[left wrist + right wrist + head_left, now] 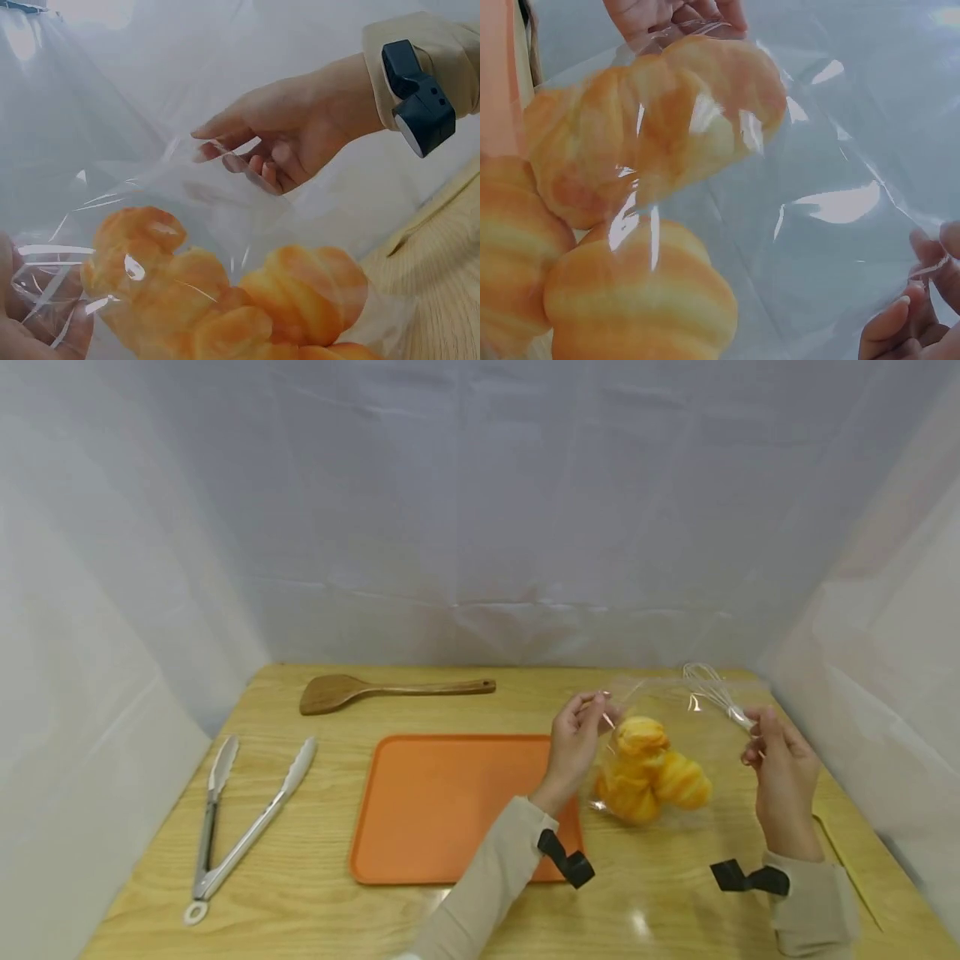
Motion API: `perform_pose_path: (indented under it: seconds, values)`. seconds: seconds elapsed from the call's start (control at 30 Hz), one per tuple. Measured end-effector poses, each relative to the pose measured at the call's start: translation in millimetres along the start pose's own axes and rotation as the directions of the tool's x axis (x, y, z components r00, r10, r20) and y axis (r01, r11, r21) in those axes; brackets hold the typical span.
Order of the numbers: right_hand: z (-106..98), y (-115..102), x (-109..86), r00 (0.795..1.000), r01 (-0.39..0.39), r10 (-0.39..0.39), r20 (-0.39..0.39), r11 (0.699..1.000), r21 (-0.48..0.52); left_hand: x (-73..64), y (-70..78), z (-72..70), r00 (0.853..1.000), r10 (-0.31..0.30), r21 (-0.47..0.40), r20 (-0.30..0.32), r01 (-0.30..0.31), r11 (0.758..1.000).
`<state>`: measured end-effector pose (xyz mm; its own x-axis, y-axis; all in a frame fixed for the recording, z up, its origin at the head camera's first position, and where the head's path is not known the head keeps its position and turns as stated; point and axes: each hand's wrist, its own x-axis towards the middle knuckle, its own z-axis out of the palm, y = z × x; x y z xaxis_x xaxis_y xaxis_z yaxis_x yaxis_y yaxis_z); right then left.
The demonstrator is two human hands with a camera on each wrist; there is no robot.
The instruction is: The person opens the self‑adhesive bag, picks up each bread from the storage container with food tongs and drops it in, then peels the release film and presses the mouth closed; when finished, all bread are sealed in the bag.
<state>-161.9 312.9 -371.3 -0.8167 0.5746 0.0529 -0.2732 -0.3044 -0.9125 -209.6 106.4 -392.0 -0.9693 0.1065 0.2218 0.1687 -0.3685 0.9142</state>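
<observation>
A clear plastic bag [832,255] with several golden bread rolls [643,737] inside is held up between both hands, over the table to the right of an orange tray [450,810]. My left hand [576,745] pinches the bag's left side, close to the rolls. On the opposite side my right hand [786,777] pinches the edge of the plastic, stretching it out sideways. Seen from the left wrist, the rolls [307,296] hang low in the bag, below the right hand [292,131]. Both hands show partly through the film in the wrist views.
Silver tongs [247,839] lie spread at the left. A wooden spatula [397,688] rests behind the tray. Behind the bag lies a whisk [716,692], its handle end partly hidden by the right hand. A thin yellow item [847,868] lies near the right edge. White curtains surround the table.
</observation>
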Motion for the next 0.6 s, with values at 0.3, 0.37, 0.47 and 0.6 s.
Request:
perform_pose_path:
  seconds: [0.3,0.37,0.47,0.6]
  values:
    - [2.3,1.4,-2.8,0.998,0.051,-0.047,-0.052,0.996,0.071,-0.5,4.0,1.7,0.999,0.000,-0.096,-0.049,-0.005,0.995]
    - [1.7,2.4,-2.8,0.997,0.071,-0.068,-0.048,0.996,0.062,-0.1,2.9,2.8,0.998,0.009,-0.113,-0.059,-0.015,0.994]
    - [1.3,2.3,-2.8,0.996,0.074,-0.072,-0.055,0.997,0.033,0.4,1.6,4.4,0.997,0.030,-0.139,-0.071,-0.040,0.990]
    - [6.2,0.9,-5.5,0.980,0.153,-0.150,-0.131,0.988,0.014,-0.3,2.1,6.0,0.998,0.035,-0.150,-0.049,-0.042,0.988]
